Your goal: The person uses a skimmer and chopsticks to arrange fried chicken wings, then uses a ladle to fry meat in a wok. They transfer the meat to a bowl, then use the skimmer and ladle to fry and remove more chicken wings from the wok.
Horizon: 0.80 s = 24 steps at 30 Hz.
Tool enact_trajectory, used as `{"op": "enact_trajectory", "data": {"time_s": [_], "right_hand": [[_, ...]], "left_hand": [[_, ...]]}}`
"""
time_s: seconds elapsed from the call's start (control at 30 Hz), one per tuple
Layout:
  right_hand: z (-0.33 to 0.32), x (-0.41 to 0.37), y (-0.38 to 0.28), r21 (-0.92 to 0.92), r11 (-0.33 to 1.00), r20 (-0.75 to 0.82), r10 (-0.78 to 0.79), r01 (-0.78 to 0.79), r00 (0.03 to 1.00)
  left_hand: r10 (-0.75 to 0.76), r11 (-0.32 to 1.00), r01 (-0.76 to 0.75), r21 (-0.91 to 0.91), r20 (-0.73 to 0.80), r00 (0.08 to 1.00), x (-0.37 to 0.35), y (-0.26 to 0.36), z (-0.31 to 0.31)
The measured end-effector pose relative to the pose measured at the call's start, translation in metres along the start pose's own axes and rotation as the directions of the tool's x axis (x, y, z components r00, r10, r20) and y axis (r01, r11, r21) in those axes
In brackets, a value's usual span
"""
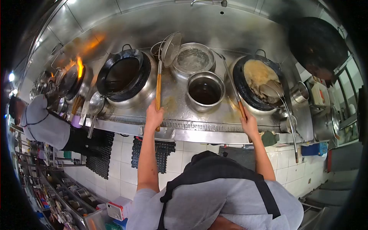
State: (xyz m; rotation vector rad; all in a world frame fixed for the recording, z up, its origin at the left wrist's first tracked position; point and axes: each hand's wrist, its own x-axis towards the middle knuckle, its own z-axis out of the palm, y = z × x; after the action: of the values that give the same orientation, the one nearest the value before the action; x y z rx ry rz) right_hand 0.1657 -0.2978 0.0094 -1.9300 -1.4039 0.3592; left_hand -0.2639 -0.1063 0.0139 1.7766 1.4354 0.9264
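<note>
My left hand [154, 115] is closed round the wooden handle of a strainer [171, 50], whose round mesh head is raised near the back of the range. In my right hand [249, 124] is the wooden handle of a long metal ladle [230, 78]; its far end lies by the back pots and its head is hard to make out. Between my hands stand a metal pot of dark liquid [206, 92] and, behind it, a wide pot of cloudy liquid [193, 57]. A wok of foaming oil [260, 73] sits right of the ladle, with another skimmer [272, 89] resting over it.
Left of the strainer is a wok with dark liquid [122, 73]. A perforated ladle [96, 104] lies on the counter. Flames [79, 68] rise at the far-left burner, where a co-worker [46, 119] stands. An empty dark wok [318, 46] leans at upper right.
</note>
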Motion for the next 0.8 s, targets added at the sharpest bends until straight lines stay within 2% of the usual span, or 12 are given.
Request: {"op": "enact_trajectory", "data": {"time_s": [0.07,0.13,0.2,0.3,0.33,0.4,0.5,0.57,0.6,0.63,0.73,0.8], "right_hand": [[-0.005,0.000,0.004,0.006,0.998,0.023,0.057,-0.057,0.998],[-0.014,-0.009,0.000,0.010,0.993,0.029,0.121,-0.122,0.992],[-0.021,0.006,-0.024,0.008,0.987,0.019,0.158,-0.158,0.987],[0.000,0.038,-0.022,0.086,0.989,-0.077,-0.118,0.125,0.990],[-0.002,0.047,-0.028,0.069,0.993,0.021,-0.094,0.092,0.995],[-0.021,0.060,-0.061,0.028,0.999,0.207,-0.051,0.047,0.977],[-0.017,0.045,-0.045,0.010,0.985,0.117,-0.174,0.174,0.978],[-0.017,0.021,-0.013,0.094,0.977,0.010,-0.195,0.194,0.981],[-0.019,0.005,0.004,0.142,0.968,-0.039,-0.205,0.208,0.978],[-0.026,-0.011,0.019,0.157,0.975,-0.029,-0.156,0.159,0.987],[-0.042,-0.047,0.074,0.347,0.934,0.190,0.012,-0.078,0.982],[-0.081,-0.060,0.068,0.513,0.738,0.503,0.156,-0.439,0.850]], "left_hand": [[-0.050,0.988,0.054,-0.147,0.030,0.998,-0.007,-0.003,-0.001],[-0.206,0.894,0.248,-0.374,0.149,0.967,-0.030,0.045,-0.014],[-0.184,0.884,0.229,-0.408,0.147,0.972,-0.036,0.066,-0.013],[-0.133,0.891,0.193,-0.412,0.169,0.977,-0.040,0.091,0.005],[-0.113,0.897,0.177,-0.404,0.178,0.978,-0.037,0.099,0.011],[0.264,0.964,-0.265,-0.004,-0.060,0.963,-0.008,0.067,0.042],[0.497,0.851,-0.444,0.282,-0.158,0.853,-0.004,0.075,0.063],[0.269,0.963,-0.268,0.025,-0.105,0.957,-0.022,0.087,0.073],[0.034,0.971,-0.025,-0.236,0.035,0.999,-0.040,0.107,0.069],[-0.160,0.863,0.241,-0.444,0.212,0.964,-0.057,0.120,0.068],[-0.188,0.528,0.400,-0.749,0.356,0.915,-0.125,0.128,0.090],[-0.167,0.359,0.437,-0.825,0.404,0.899,-0.171,0.133,0.112]]}}
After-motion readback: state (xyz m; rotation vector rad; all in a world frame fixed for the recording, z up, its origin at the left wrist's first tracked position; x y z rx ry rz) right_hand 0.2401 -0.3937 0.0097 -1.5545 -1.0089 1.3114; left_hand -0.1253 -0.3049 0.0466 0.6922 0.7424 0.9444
